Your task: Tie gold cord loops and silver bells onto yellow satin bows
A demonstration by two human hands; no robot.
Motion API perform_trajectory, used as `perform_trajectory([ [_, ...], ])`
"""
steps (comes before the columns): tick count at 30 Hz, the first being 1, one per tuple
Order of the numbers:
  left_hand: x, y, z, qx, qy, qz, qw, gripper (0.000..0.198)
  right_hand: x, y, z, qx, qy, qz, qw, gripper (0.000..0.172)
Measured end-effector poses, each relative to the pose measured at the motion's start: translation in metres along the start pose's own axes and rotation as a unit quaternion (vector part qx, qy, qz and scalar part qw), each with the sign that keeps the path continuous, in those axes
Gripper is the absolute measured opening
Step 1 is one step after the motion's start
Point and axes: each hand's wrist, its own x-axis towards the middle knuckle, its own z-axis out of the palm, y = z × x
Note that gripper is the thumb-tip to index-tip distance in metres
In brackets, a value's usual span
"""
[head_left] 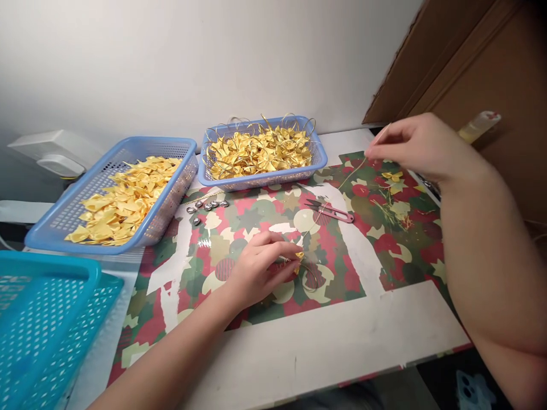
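My left hand [262, 265] is closed in a pinch on a small yellow ribbon bow [299, 263], low over the middle of the table; most of the bow is hidden by the fingers. A gold cord loop [315, 276] curls out beside it. Raised at the right, my right hand [405, 145] pinches a thin thread [352, 172], which runs slantwise down toward the bow. Whether a needle is between those fingertips I cannot make out. Under the thread lie pink-handled thread snips [329, 210], blades pointing left.
A blue basket [262, 183] holds yellow bows with gold cords; another blue basket [38, 236] holds yellow ribbon pieces. Several silvery bobbins [208, 206] lie between. Thread scraps [391, 210] are at right, teal baskets [92, 290] at left. Cardboard [427, 68] stands at the back right.
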Motion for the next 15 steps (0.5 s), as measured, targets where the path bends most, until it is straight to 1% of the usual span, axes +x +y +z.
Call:
perform_trajectory([
  [2, 0.0, -0.001, 0.0, -0.005, -0.004, -0.003, 1.0, 0.018, -0.003, 0.001, -0.002, -0.114, -0.089, 0.007, 0.989, 0.007],
  [4, 0.0, -0.001, 0.0, -0.013, -0.005, -0.007, 1.0, 0.017, -0.005, 0.004, -0.003, -0.189, -0.171, 0.02, 0.967, 0.012],
  [5, 0.0, -0.001, 0.0, -0.017, -0.006, -0.011, 1.0, 0.017, -0.007, 0.006, -0.004, -0.218, -0.19, 0.019, 0.957, 0.016],
  [6, 0.0, 0.0, -0.001, -0.02, -0.008, -0.016, 1.0, 0.017, -0.009, 0.006, -0.005, -0.244, -0.192, 0.011, 0.95, 0.02],
  [8, 0.0, -0.001, -0.001, -0.027, -0.011, -0.026, 0.999, 0.016, -0.017, 0.003, -0.005, -0.272, -0.162, -0.021, 0.948, 0.021],
  [9, 0.0, -0.001, -0.001, -0.03, -0.012, -0.031, 0.999, 0.016, -0.022, -0.001, -0.003, -0.268, -0.15, -0.044, 0.951, 0.017],
  [10, 0.0, -0.001, -0.001, -0.034, -0.013, -0.036, 0.999, 0.015, -0.028, -0.006, 0.001, -0.251, -0.153, -0.072, 0.953, 0.012],
  [11, -0.001, -0.001, 0.0, -0.039, -0.012, -0.04, 0.998, 0.014, -0.035, -0.012, 0.007, -0.223, -0.174, -0.101, 0.954, 0.007],
  [12, -0.001, -0.002, 0.0, -0.045, -0.012, -0.045, 0.998, 0.014, -0.042, -0.019, 0.015, -0.192, -0.214, -0.134, 0.948, 0.005],
  [13, -0.002, -0.002, 0.0, -0.051, -0.011, -0.049, 0.997, 0.015, -0.048, -0.025, 0.025, -0.163, -0.265, -0.167, 0.936, 0.008],
  [15, -0.002, -0.003, 0.001, -0.062, -0.01, -0.055, 0.996, 0.016, -0.057, -0.035, 0.047, -0.112, -0.386, -0.218, 0.89, 0.015],
])
